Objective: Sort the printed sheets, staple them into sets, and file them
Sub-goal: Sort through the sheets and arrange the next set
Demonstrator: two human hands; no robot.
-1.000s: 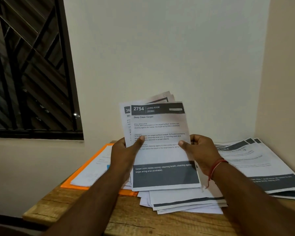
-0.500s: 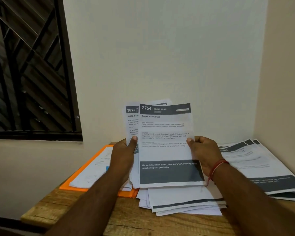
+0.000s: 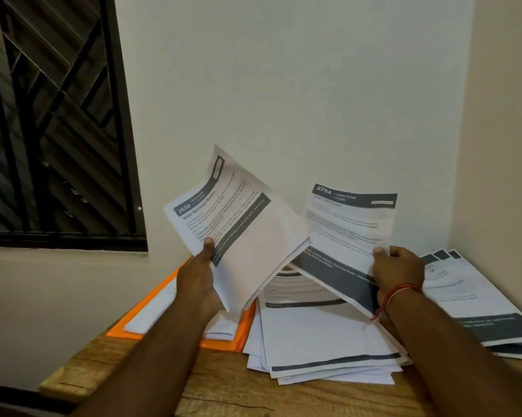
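Sheets, printed: light, limp, likely slippery in stacks. Sheaf 3639 [image 3: 253, 236] pinched by left hand [image 3: 197, 284] fingers [image 3: 208, 245] at its lower corner; sheet 2754 [image 3: 348, 224] pinched by right hand [image 3: 401, 270] fingers [image 3: 379, 253] at its edge. Unsorted pile [image 3: 323, 335] below both; grip margins.

arms: two, entering from the bottom edge | left forearm [image 3: 151, 356]: bare, lower left of centre | right forearm [image 3: 452, 350]: bare, lower right | right wrist: thin red thread bracelet [image 3: 402, 291], several strands, short loose end hanging below | left hand [image 3: 198, 278], right hand [image 3: 399, 270]: thumbnails short, plain
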